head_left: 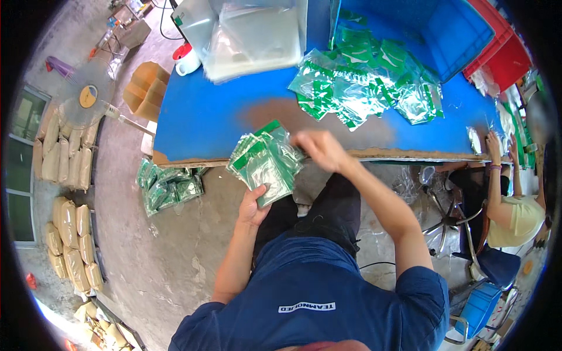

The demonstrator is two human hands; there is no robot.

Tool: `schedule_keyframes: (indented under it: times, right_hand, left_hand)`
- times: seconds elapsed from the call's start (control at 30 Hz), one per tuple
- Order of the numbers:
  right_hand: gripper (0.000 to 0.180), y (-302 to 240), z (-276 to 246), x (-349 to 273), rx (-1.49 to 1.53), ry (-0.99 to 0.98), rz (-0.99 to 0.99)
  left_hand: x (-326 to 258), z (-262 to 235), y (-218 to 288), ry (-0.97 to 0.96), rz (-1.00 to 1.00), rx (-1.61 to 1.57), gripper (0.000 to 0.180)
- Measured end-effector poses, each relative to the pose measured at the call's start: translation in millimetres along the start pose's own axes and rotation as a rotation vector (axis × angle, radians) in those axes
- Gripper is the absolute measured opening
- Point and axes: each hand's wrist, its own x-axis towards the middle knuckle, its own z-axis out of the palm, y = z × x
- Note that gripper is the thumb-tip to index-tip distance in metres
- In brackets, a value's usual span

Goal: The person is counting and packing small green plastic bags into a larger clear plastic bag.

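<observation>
A fanned stack of flat clear-and-green plastic packets (266, 167) is gripped at its lower end by my left hand (253, 207), thumb on top. The stack is held in front of the table's near edge, above my lap. My right hand (319, 149) is at the stack's upper right edge with its fingers curled in. Whether a packet edge is between those fingertips cannot be made out. Beyond, a loose heap of similar shiny green-and-clear packets (363, 82) is spread on the blue tabletop (202, 117).
Clear plastic sleeves (252, 47) and a white mug (186, 60) are at the table's back left. A blue crate (451, 35) lies behind the heap. More green packets (170, 187) are down at the left. Another person (512, 216) works at the right; a fan (88, 96) stands left.
</observation>
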Motion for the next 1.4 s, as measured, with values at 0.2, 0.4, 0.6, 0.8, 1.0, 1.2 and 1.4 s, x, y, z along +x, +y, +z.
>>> schedule_keyframes:
  times: [0.2,0.4,0.6,0.8,1.0,1.2,1.4]
  right_hand:
    - [0.058,60.8,-10.8,78.4,-0.981,0.265,-0.090]
    - [0.047,-6.2,33.4,20.3,-0.422,-0.264,-0.459]
    - [0.067,4.0,8.6,24.9,-0.588,0.121,-0.392]
    - [0.049,6.6,45.0,-12.9,-0.556,0.113,-0.459]
    - [0.017,-23.3,46.0,-2.2,0.402,0.442,0.086]
    - [0.039,-57.5,49.3,-12.8,0.800,0.356,0.383]
    - [0.056,-41.4,17.6,-14.7,0.526,0.155,0.502]
  left_hand:
    - [-12.1,-13.3,15.1,-0.064,-0.049,-0.140,0.065]
    - [-12.4,-32.1,29.9,0.097,0.126,-0.115,0.061]
    - [2.2,-40.6,38.0,0.069,0.141,-0.087,0.065]
    - [-11.1,-47.0,42.1,0.043,0.165,0.004,0.074]
    - [-16.0,-39.8,49.7,-0.237,0.131,-0.081,0.074]
    - [11.5,-26.0,44.4,-0.210,0.034,-0.001,0.067]
    - [24.1,14.5,41.2,-0.218,-0.018,0.137,0.066]
